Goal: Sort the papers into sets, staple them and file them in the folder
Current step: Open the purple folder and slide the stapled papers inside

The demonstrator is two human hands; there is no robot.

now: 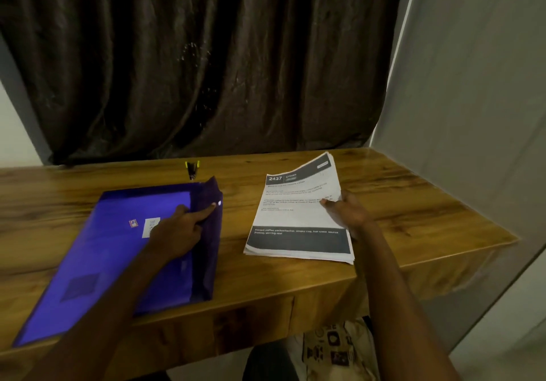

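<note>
My left hand (pixel 177 230) rests on the blue folder (pixel 118 250) lying at the table's (pixel 399 212) left, forefinger straight on the flap beside its snap. My right hand (pixel 350 210) grips the paper stack's (pixel 298 218) right edge, thumb on top. Stapler (pixel 192 169) stands behind the folder.

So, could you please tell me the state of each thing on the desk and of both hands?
folder: flat, flap over its right edge.
stapler: untouched behind the folder.
paper stack: loose, unsorted.
left hand: forefinger on the flap by the snap.
right hand: holds the stack's right edge.
</note>
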